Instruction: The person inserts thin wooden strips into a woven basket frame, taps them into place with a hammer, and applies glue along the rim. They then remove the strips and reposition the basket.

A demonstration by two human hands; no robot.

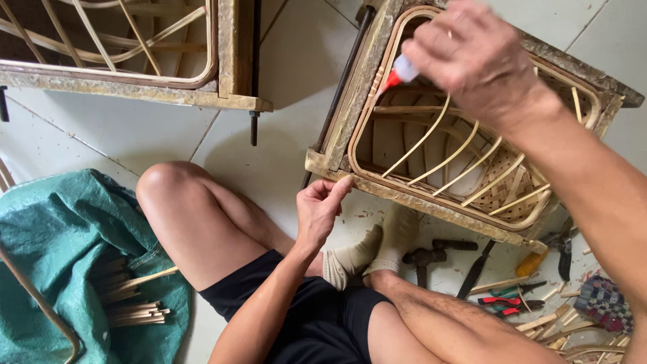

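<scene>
1. Nearest the lens, the right hand [475,57] is raised above the wooden frame [350,101], fingers closed round a small glue bottle [403,69] whose red nozzle points down at the frame's left rail.
2. Below the frame, the person's bare knee [168,185] and dark shorts [317,317] fill the bottom of the view, with socked feet [377,246] tucked against the frame's lower edge.
3. At the frame's lower left corner, the left hand [317,209] pinches the rail end between thumb and fingertips, closed on the wood and steadying it.
4. Inside the frame, a rattan loop [377,81] follows the rails, and thin curved rattan ribs [458,158] fan across a woven panel [505,192].
5. Handling, as a judgement: the bottle looks light and soft-walled, so a gentle squeeze at mid-body should do; the nozzle tip could smear. The frame looks stiff and fairly heavy, best held by its solid rails; the ribs look springy and easily cracked.
6. Right of the frame's lower edge lie a hammer [428,256], red-handled pliers [502,303], a yellow-handled tool [532,263] and rattan offcuts [546,323].
7. Far left of the frame, a green sack [60,229] holds cut sticks [138,310].
8. Beyond the frame's upper left stands a second frame [135,81] on the pale tiled floor [283,135].
</scene>
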